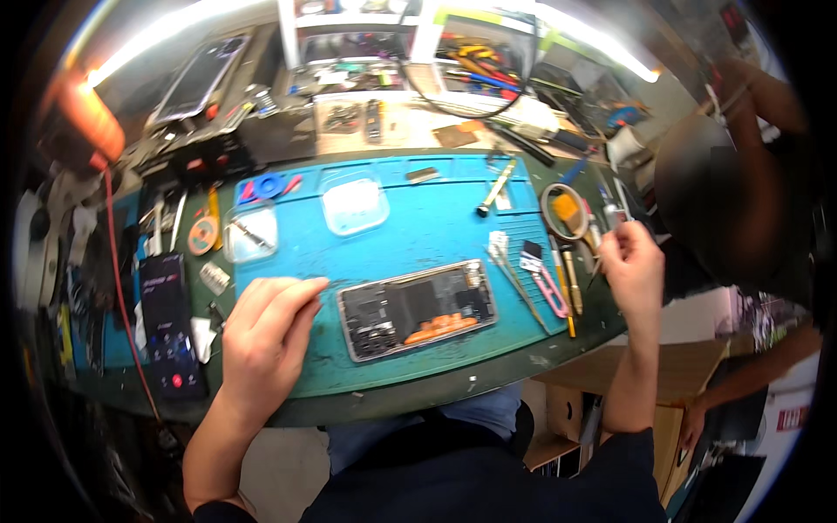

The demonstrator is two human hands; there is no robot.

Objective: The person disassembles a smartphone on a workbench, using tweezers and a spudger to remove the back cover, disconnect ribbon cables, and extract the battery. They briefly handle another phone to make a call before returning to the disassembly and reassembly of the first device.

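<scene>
An opened phone [417, 309] lies on the blue work mat [418, 231], its inside facing up, with orange patches along its near edge. Just left of it hovers my left hand [266, 336], fingers bent and pressed together; whatever is between the tips is hidden. My right hand [635, 266] is closed in a pinch at the mat's right side, beside the tools. A small pale piece [615, 214] shows at its fingertips, too blurred to name. Tweezers [520, 288] and a pink-handled tool [549, 292] lie between the phone and that hand.
A lit phone [170, 322] lies at the left. Clear plastic trays [356, 205] stand on the mat's far part. A tape roll [565, 212] sits at the right, near several pens and screwdrivers. Another person's hand [693, 425] hangs at the lower right. Cluttered shelves line the back.
</scene>
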